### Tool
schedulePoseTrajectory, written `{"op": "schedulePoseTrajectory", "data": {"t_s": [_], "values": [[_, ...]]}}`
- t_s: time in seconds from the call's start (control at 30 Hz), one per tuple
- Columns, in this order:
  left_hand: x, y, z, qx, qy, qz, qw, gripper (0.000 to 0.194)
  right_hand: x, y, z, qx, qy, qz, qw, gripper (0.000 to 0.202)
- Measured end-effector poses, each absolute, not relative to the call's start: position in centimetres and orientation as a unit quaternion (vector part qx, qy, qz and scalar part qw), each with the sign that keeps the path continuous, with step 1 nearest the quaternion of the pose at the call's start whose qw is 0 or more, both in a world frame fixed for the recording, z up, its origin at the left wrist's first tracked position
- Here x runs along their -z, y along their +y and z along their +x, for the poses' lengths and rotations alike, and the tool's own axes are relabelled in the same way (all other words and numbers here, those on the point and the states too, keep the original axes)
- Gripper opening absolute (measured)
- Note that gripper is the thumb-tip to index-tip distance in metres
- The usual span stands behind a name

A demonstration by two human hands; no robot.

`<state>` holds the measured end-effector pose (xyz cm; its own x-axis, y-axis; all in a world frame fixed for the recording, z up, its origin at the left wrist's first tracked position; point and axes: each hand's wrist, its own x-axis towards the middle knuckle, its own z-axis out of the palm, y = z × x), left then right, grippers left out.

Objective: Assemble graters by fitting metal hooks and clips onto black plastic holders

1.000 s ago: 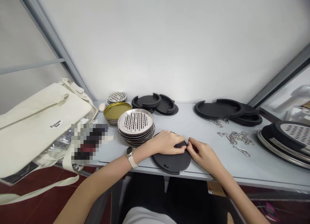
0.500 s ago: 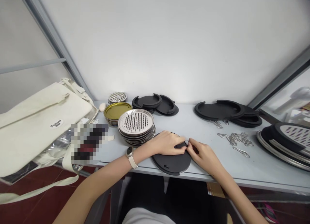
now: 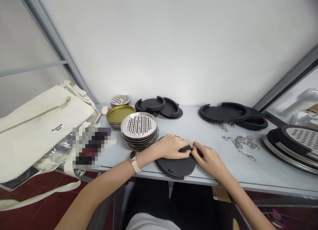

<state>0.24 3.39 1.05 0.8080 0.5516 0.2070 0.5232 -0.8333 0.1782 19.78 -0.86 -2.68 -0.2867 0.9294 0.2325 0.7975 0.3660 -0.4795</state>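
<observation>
From the left, we have the stack of grater discs [image 3: 139, 125] on the tabletop [image 3: 191, 127], just beyond our left hand [image 3: 175, 146], whose fingers are clamped on the far right edge of the black disc [image 3: 180, 164]. The disc lies flat at the tabletop's front edge; we judge it light, fairly stiff and smooth enough to slide, best held by its rim. At that edge, the fingers of our right hand [image 3: 206, 155] pinch a thin wire clip [image 3: 191, 145], mostly hidden; it probably is light and springy, easily slipping, so we would grip it close to the end. Further right lie the loose wire clips [image 3: 244, 143]. Against the frame half a second ago, our hands and the disc hold their places; only the view shifts very slightly.
</observation>
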Motion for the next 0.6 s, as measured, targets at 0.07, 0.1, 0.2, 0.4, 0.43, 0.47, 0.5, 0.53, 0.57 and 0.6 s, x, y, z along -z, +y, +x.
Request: {"op": "schedulePoseTrajectory", "data": {"t_s": [0.07,0.1,0.2,0.4,0.43,0.47,0.5,0.53,0.57,0.6], "values": [[-1.05,3.40,0.23,-0.124,0.285,0.949,0.054,0.023,2.67,-0.90,19.80,-0.139,-0.789,-0.548,0.240,0.027],[-1.04,3.40,0.23,-0.123,0.285,0.949,0.053,0.023,2.67,-0.92,19.81,-0.139,-0.789,-0.549,0.239,0.027],[-0.95,3.44,0.22,-0.123,0.282,0.950,0.052,0.024,2.67,-0.96,19.82,-0.141,-0.786,-0.553,0.239,0.027],[-0.74,3.48,0.15,-0.132,0.277,0.950,0.051,0.023,2.70,-0.88,19.80,-0.141,-0.787,-0.549,0.242,0.028],[-0.71,3.48,0.14,-0.133,0.275,0.951,0.049,0.023,2.68,-0.88,19.79,-0.140,-0.788,-0.549,0.242,0.028],[-0.69,3.48,0.13,-0.134,0.274,0.951,0.048,0.023,2.66,-0.88,19.78,-0.139,-0.788,-0.548,0.242,0.028],[-0.68,3.48,0.12,-0.135,0.274,0.951,0.046,0.023,2.63,-0.89,19.77,-0.138,-0.788,-0.548,0.243,0.028],[-0.67,3.47,0.13,-0.136,0.274,0.951,0.044,0.023,2.61,-0.91,19.76,-0.137,-0.789,-0.548,0.243,0.028],[-0.68,3.46,0.14,-0.137,0.274,0.951,0.042,0.024,2.60,-0.93,19.75,-0.137,-0.789,-0.547,0.243,0.027],[-0.70,3.45,0.16,-0.137,0.274,0.951,0.040,0.024,2.59,-0.95,19.74,-0.137,-0.789,-0.547,0.244,0.027]]}}
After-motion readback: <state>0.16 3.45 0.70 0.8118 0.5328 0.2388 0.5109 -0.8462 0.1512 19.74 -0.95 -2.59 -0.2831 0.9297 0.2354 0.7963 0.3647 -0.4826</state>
